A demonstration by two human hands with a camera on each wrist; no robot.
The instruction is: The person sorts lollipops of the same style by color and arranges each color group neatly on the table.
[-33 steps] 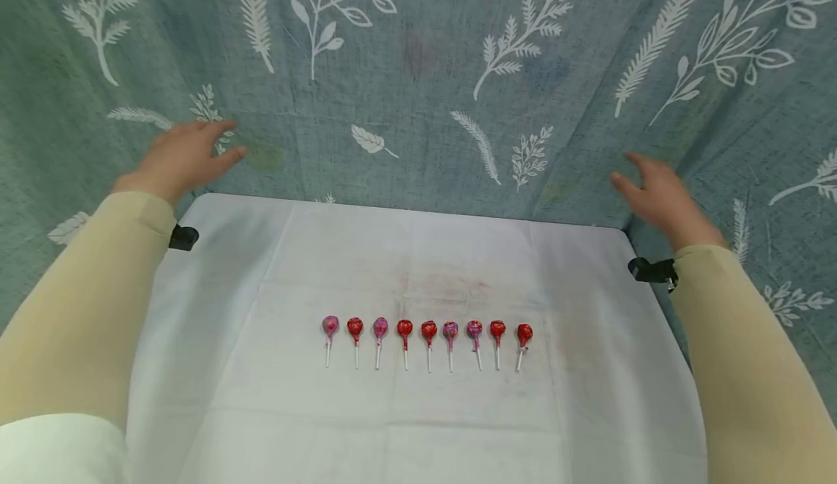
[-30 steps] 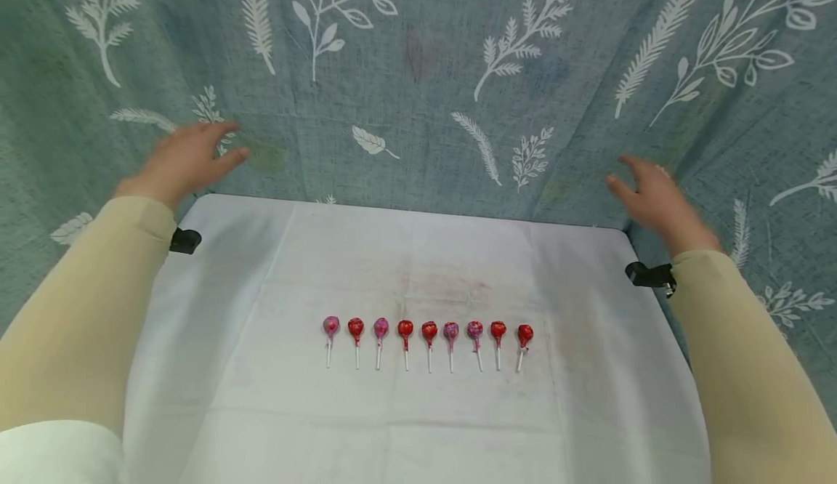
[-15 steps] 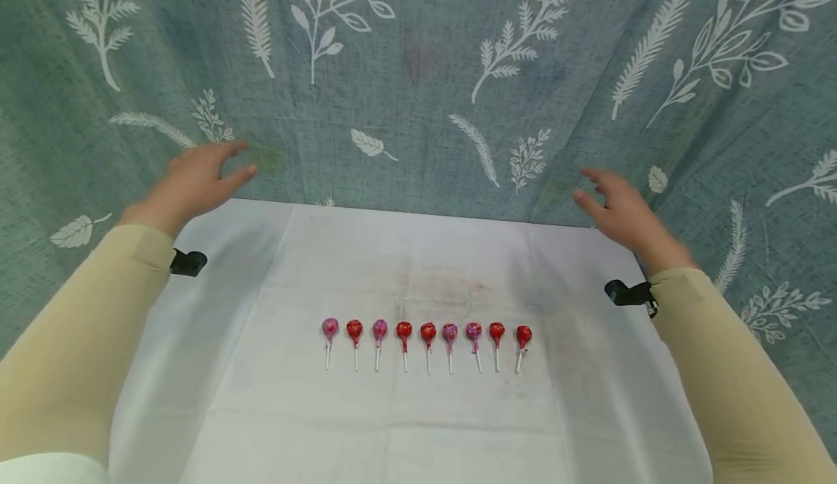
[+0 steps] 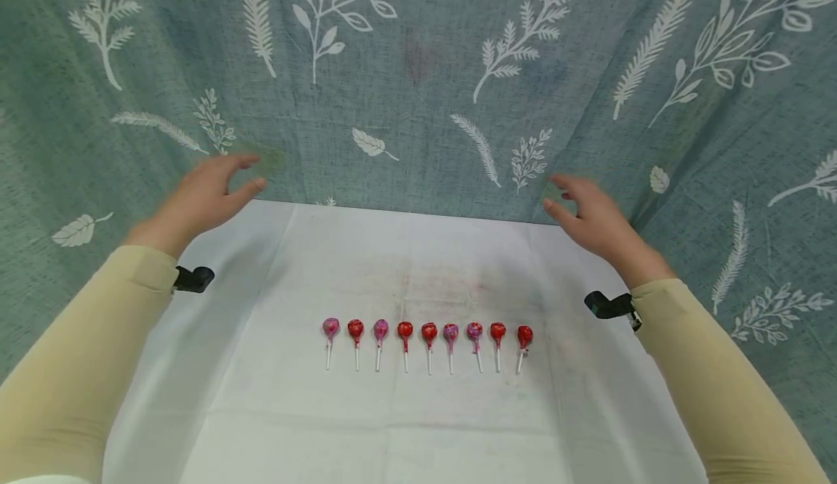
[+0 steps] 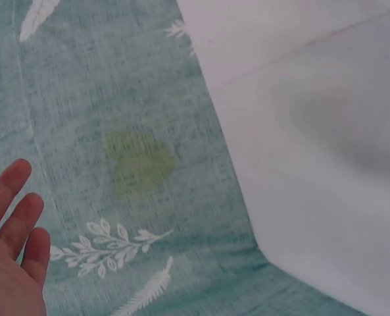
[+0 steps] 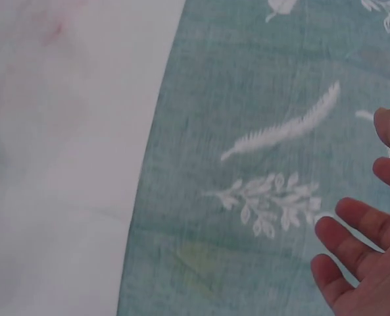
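Note:
Several wrapped lollipops [image 4: 429,333] lie in a side-by-side row on a white-covered table, sticks toward the person. Some wrappers are red, such as the lollipop [image 4: 525,336] at the right end; others are pink-purple, such as the lollipop [image 4: 330,328] at the left end. My left hand [image 4: 209,197] hovers over the table's far left corner with nothing in it, its fingers relaxed and apart in the left wrist view. Above the far right part hangs my right hand [image 4: 598,222], holding nothing, fingers loosely spread in the right wrist view. Neither hand touches a lollipop.
The white table cover [image 4: 314,440] has creases and faint reddish stains behind the row. A blue-green cloth [image 4: 418,106] with white leaf prints hangs behind and beside the table. Each wrist carries a black camera mount [image 4: 194,279].
My right hand has moved left and nearer the person, over the table. The left hand has come slightly right and down. The lollipops have stayed put.

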